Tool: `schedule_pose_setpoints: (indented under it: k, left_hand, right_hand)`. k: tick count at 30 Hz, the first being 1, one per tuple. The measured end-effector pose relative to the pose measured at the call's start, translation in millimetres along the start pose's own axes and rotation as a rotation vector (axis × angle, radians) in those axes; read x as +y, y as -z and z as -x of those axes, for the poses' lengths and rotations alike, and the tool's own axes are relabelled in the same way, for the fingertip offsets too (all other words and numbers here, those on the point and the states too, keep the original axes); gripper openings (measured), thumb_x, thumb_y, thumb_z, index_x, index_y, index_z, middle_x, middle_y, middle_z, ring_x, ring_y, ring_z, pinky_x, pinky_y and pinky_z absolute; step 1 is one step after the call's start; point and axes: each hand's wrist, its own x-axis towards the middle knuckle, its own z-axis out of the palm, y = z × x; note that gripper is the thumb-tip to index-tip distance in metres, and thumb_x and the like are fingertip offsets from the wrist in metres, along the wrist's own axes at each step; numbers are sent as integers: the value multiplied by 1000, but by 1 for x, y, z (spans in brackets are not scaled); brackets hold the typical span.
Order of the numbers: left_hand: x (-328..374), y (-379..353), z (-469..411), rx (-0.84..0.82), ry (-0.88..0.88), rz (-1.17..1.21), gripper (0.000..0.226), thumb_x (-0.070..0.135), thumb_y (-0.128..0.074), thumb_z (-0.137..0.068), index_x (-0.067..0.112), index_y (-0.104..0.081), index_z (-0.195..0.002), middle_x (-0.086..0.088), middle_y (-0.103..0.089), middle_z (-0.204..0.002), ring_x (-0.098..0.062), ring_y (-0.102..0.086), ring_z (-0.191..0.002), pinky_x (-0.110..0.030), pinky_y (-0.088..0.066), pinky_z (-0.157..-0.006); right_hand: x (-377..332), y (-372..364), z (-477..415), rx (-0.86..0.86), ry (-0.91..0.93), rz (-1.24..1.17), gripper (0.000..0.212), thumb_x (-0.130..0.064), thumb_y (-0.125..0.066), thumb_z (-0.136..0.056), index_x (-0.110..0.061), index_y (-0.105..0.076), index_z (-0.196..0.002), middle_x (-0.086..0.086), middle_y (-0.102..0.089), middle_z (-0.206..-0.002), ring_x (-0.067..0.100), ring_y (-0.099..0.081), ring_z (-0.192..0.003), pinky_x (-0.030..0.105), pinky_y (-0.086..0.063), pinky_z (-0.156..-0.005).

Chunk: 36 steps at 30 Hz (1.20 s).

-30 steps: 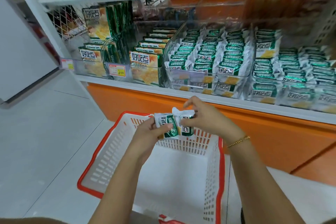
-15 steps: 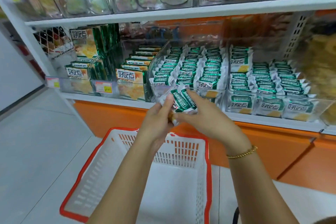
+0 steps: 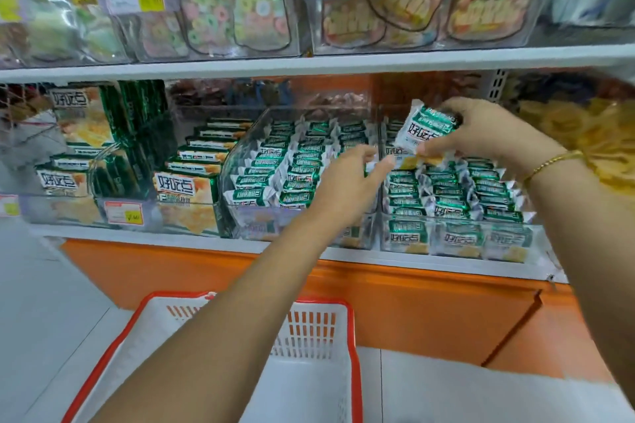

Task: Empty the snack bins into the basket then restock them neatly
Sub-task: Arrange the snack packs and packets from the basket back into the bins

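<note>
view: head camera, looking down and forward at a shop shelf
packet (image 3: 424, 129): small green and white snack packet, held in the air above the rear left of the right bin, printed face toward us, tilted with its lower left corner dipping down
right hand (image 3: 481, 130): fingers curled over the packet's top edge, thumb pinching from beneath; whether a second packet sits behind the first i cannot tell
left hand (image 3: 343, 178): holds nothing, fingers (image 3: 372, 163) stretched out and slightly spread, tips at the divide between the two bins, just below and left of the packet
right bin (image 3: 382, 237): clear, packed with the same packets standing on edge in rows that run front to back
left bin (image 3: 237, 223): clear, curved side wall, also full in rows
basket (image 3: 319, 301): white with a red rim, on the floor below the shelf; the part that shows holds nothing
key relation: the packet's slot lies straight below the right fingers, and the rows run away from us, so the packet looks to need turning on edge to match
nearer hand: right, already carrying it; the left is placed to part or steady the row
step: by my reading, restocking is nearly done
risk: a tilted drop could lie across the rows and spoil the neat line
</note>
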Motion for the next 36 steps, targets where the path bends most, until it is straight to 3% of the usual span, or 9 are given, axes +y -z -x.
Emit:
schedule_pose_setpoints:
  k: [2, 4, 6, 9, 13, 18, 21, 32, 36]
  left_hand:
    - [-4, -7, -12, -63, -71, -167, 55, 44, -45, -97, 12, -39, -141, -7, -43, -144, -19, -40, -131, -28, -33, -103]
    - [-7, -12, -24, -105, -97, -280, 61, 43, -46, -97, 10, -29, -146, -9, -34, -149, -21, -32, -136, -30, -27, -108]
    - [-10, -17, -36, -120, -79, -303, 64, 40, -46, -98, 10, -24, -149, -11, -37, -148, -23, -37, -133, -31, -31, -105]
    - [-15, -22, -43, -93, -32, -201, 59, 38, -47, -98, 14, -27, -148, -10, -55, -132, -21, -55, -114, -27, -43, -87]
    - [-21, -27, -41, -53, -35, -121, 55, 37, -48, -97, 17, -33, -146, -1, -48, -142, -14, -46, -127, -19, -34, -96]
    - [-22, -28, -42, -28, -48, -78, 50, 33, -48, -97, 19, -37, -144, 3, -48, -140, -9, -45, -125, -14, -29, -92]
    - [-23, -28, -41, -30, -57, -80, 52, 34, -48, -97, 18, -35, -145, 3, -47, -142, -10, -44, -127, -15, -29, -94]
    - [-21, -13, -41, -198, -74, -187, 68, 44, -49, -95, 15, -22, -150, -3, -37, -150, -15, -38, -134, -23, -30, -105]
    - [-24, -1, -34, -276, -65, -238, 70, 53, -50, -92, 16, -29, -148, -1, -40, -148, -15, -40, -133, -27, -33, -106]
  right_hand:
    - [14, -5, -14, -52, 1, 110, 84, -40, -82, -69, -18, -44, -140, 5, -44, -145, 26, -45, -127, 31, -38, -100]
    - [23, -17, -25, -119, 26, 123, 86, -42, -83, -66, -23, -44, -141, 1, -41, -148, 25, -43, -131, 33, -36, -104]
    - [29, -30, -35, -156, 49, 94, 87, -44, -83, -65, -24, -44, -140, -1, -41, -147, 25, -43, -130, 34, -36, -104]
    - [30, -49, -51, -184, 108, 90, 82, -41, -82, -68, -24, -45, -138, 0, -43, -146, 24, -43, -130, 34, -37, -103]
    - [41, -64, -64, -198, 137, 0, 77, -38, -81, -70, -30, -46, -139, 1, -46, -145, 22, -46, -127, 32, -39, -100]
    - [49, -69, -71, -169, 145, -36, 86, -39, -82, -68, -34, -39, -142, 2, -45, -145, 23, -41, -132, 32, -36, -104]
    - [49, -71, -73, -126, 132, -36, 99, -40, -84, -64, -38, -28, -146, 4, -43, -146, 27, -39, -133, 37, -37, -105]
    - [53, -70, -64, -133, 88, -69, 99, -44, -84, -62, -33, -32, -146, 3, -44, -145, 24, -42, -131, 33, -37, -103]
    - [52, -67, -55, -131, 88, -63, 99, -48, -82, -61, -31, -34, -145, 2, -44, -144, 24, -42, -130, 37, -38, -105]
